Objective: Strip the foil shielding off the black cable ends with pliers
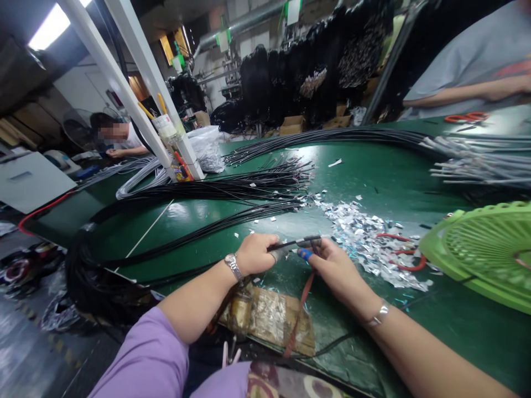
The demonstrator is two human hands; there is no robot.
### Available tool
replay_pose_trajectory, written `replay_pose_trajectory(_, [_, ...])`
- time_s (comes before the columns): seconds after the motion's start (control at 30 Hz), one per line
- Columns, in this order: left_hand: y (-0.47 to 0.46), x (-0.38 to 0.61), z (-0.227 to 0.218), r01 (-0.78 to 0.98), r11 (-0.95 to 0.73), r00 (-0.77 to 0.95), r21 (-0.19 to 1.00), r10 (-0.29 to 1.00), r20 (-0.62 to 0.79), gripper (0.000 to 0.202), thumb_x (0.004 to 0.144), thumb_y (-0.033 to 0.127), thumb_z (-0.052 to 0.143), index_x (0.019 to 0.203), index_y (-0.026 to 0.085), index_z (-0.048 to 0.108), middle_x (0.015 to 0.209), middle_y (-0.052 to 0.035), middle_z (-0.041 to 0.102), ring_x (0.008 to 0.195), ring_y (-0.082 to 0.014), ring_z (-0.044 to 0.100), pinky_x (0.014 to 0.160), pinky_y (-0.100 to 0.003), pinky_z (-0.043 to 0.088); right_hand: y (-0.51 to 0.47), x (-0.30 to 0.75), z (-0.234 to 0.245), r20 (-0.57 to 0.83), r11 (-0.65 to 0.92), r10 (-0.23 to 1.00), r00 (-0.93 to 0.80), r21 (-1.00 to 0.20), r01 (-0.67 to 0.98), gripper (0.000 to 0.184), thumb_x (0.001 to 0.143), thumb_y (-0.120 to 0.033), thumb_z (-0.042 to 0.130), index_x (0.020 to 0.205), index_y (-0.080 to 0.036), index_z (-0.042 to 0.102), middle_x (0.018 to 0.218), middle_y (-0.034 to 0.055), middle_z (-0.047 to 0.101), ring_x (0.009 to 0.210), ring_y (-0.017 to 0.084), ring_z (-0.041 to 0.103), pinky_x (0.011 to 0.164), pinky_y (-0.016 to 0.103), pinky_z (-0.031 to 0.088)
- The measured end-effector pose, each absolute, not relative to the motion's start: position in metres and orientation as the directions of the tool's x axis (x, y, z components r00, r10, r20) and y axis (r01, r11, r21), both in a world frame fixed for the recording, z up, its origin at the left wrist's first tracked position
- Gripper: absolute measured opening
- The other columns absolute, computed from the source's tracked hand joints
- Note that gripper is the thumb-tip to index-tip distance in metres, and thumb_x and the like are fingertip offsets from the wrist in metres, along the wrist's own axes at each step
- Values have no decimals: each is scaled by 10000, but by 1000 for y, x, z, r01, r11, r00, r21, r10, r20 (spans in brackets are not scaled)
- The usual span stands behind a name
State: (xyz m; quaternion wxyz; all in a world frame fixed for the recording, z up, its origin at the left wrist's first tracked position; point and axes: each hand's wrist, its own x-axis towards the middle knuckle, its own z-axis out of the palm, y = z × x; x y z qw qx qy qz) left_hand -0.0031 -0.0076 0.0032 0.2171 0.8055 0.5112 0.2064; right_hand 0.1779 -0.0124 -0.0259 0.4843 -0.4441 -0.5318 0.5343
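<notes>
A black cable (287, 245) runs between my two hands above the green table. My left hand (256, 255) is closed around it, with a watch on the wrist. Near the cable's end, the fingers of my right hand (334, 266) pinch it, and a blue wrap (305, 254) covers one fingertip. The end itself is partly hidden by these fingers. Just beyond my right hand lies a heap of silvery scraps (359, 229). Under my wrists, a taped cardboard piece (276, 315) lies at the table edge, with a reddish strap (301, 318) across it.
Bundles of black cables (232, 187) lie across the green table (199, 221). Red-handled scissors (415, 262) rest by a green fan (481, 254) at right. A white post (166, 99) stands beside a plastic bag (206, 149). Co-workers sit at far left and upper right.
</notes>
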Motion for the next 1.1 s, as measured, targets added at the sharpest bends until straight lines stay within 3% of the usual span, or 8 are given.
replay_pose_trajectory(0.1, [-1, -4, -1, 571, -261, 372, 779, 928, 38, 350, 791, 458, 566, 655, 135, 572, 553, 37, 472, 535, -85, 378, 512, -210, 286, -12, 183, -25, 161, 177, 972, -170, -981, 83, 328, 622, -440, 736, 827, -225, 598, 598, -27, 534, 552, 149, 479, 551, 288, 418])
replay_pose_trajectory(0.17, [0, -4, -3, 499, -210, 380, 841, 925, 5, 410, 766, 520, 576, 644, 129, 556, 547, 45, 446, 529, -76, 354, 500, -207, 274, -13, 185, -24, 215, 249, 959, -187, -951, 185, 299, 659, -398, 706, 888, -226, 617, 574, -31, 522, 514, 147, 452, 516, 286, 385])
replay_pose_trajectory(0.33, [-1, -6, -5, 587, -291, 409, 756, 912, 33, 390, 779, 487, 570, 623, 130, 557, 530, 50, 434, 527, -69, 338, 493, -206, 245, -13, 185, -29, 294, 331, 940, -171, -909, 254, 137, 686, -313, 631, 799, -236, 629, 719, 32, 665, 642, 201, 578, 623, 330, 442])
replay_pose_trajectory(0.43, [0, -8, -4, 620, -347, 452, 704, 891, 41, 334, 766, 417, 606, 600, 133, 548, 519, 48, 455, 526, -66, 362, 496, -197, 268, -9, 185, -34, 218, 246, 963, -161, -951, 186, 152, 654, -356, 670, 733, -235, 620, 682, 30, 662, 656, 211, 589, 635, 338, 454])
replay_pose_trajectory(0.6, [0, -10, 0, 450, -114, 540, 886, 824, -168, 320, 735, 442, 633, 657, 145, 539, 504, 30, 522, 453, -85, 478, 465, -197, 382, -8, 181, -29, -50, -71, 961, -271, -995, -67, 288, 548, -402, 768, 636, -211, 572, 525, -48, 506, 473, 105, 419, 442, 238, 336])
replay_pose_trajectory(0.77, [-3, -8, 1, 348, -16, 576, 938, 793, -200, 299, 708, 414, 669, 710, 139, 551, 519, 28, 547, 413, -79, 490, 420, -188, 397, -14, 177, -22, -228, -301, 919, -323, -933, -199, 298, 466, -298, 803, 615, -187, 570, 516, -55, 493, 438, 62, 318, 381, 205, 212])
replay_pose_trajectory(0.93, [-7, 0, -1, 440, -122, 475, 890, 873, -115, 173, 791, 304, 584, 753, 137, 563, 498, 50, 517, 367, -57, 415, 397, -178, 320, -16, 173, -20, -250, -318, 936, -246, -901, -294, 268, 463, -229, 766, 659, -190, 586, 557, -38, 543, 468, 72, 357, 383, 193, 214])
replay_pose_trajectory(1.1, [-7, 4, 0, 628, -349, 366, 695, 921, 132, 117, 766, 233, 586, 685, 151, 565, 551, 28, 532, 514, -85, 442, 500, -200, 325, -17, 171, -19, -276, -326, 943, -186, -882, -341, 245, 454, -185, 707, 643, -195, 552, 541, -53, 504, 467, 66, 353, 376, 180, 207])
